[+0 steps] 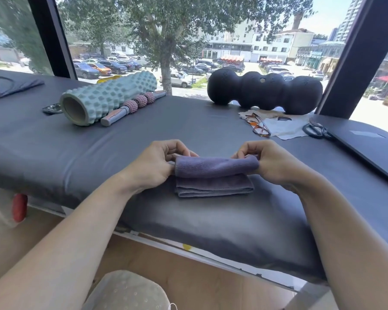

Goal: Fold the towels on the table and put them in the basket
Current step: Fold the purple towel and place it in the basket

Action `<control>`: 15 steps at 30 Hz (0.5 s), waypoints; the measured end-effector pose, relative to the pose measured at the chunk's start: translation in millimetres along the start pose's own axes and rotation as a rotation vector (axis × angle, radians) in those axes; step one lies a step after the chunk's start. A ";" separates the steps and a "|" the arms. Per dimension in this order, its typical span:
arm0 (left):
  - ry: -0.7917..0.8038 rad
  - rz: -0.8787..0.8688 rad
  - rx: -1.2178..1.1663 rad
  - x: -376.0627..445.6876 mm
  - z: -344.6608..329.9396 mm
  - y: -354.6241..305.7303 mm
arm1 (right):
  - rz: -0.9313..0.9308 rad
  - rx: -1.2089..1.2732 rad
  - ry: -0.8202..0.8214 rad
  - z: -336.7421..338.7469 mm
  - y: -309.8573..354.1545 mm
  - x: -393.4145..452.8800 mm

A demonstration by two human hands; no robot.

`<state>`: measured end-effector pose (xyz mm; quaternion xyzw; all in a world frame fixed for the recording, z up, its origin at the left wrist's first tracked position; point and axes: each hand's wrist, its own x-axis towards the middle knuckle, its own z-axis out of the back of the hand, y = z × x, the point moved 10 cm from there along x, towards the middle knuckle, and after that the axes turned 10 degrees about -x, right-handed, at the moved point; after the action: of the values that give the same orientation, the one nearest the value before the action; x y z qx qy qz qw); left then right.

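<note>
The towel [214, 174] is a muted purple-grey, with the top fold looking a bit more lilac than the layers under it. The padded table [188, 121] is plain dark grey all over. Toward the far left edge there's a pale mint-green foam roller [108, 97] covered in a raised bumpy pattern, and right beside it a grey massage stick [132, 107] with pink patterned balls. By the far right edge sits a matte black peanut-shaped roller [264, 91], plus tortoiseshell orange-brown glasses [258, 125] on a white cloth [287, 128].
</note>
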<state>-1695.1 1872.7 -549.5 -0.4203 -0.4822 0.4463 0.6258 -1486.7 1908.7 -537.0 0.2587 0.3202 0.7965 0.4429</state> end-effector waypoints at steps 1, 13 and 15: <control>0.001 0.001 0.019 -0.4 0.4 0.6 | -0.003 -0.024 -0.004 1.0 -1.2 0.1; -0.046 0.124 0.326 -7.8 1.7 -6.8 | -0.184 -0.290 0.071 5.8 -3.1 -7.1; -0.044 0.105 0.411 -8.3 0.3 -5.2 | -0.171 -0.344 0.064 5.3 2.6 -8.4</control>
<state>-1695.7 1863.4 -546.4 -0.2984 -0.3720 0.5762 0.6638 -1480.5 1901.9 -532.7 0.1255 0.2142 0.8068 0.5361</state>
